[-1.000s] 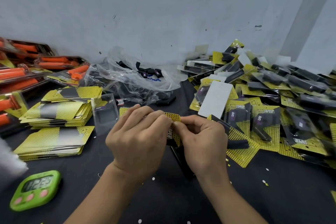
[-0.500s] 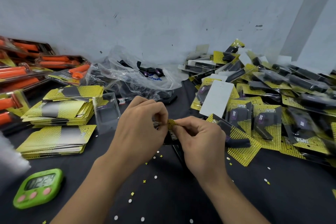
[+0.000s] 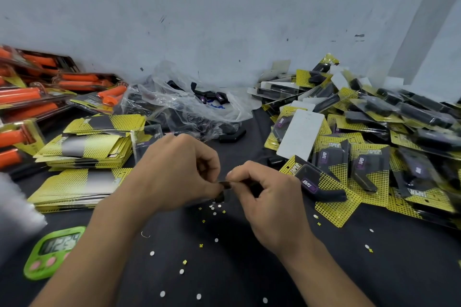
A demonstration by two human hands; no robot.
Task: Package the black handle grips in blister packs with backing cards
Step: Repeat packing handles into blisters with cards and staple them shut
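My left hand (image 3: 174, 172) and my right hand (image 3: 264, 194) meet at the table's middle and pinch the top edge of a blister pack (image 3: 223, 190) between them. The pack is seen nearly edge-on, mostly hidden behind my fingers; only a dark sliver shows. Stacks of yellow-and-black backing cards (image 3: 84, 147) lie at the left. An empty clear blister (image 3: 146, 142) stands by the stacks. A clear plastic bag (image 3: 184, 107) with loose black handle grips sits at the back. A heap of finished packs (image 3: 369, 147) fills the right side.
Orange-handled packs (image 3: 27, 102) are piled at the far left. A green digital timer (image 3: 53, 252) lies at the front left. Small paper punch-outs (image 3: 199, 247) dot the black table cloth. A grey wall closes off the back.
The pack has tipped down from showing its yellow card face to nearly edge-on. Both hands have dropped slightly and closed together over its top edge.
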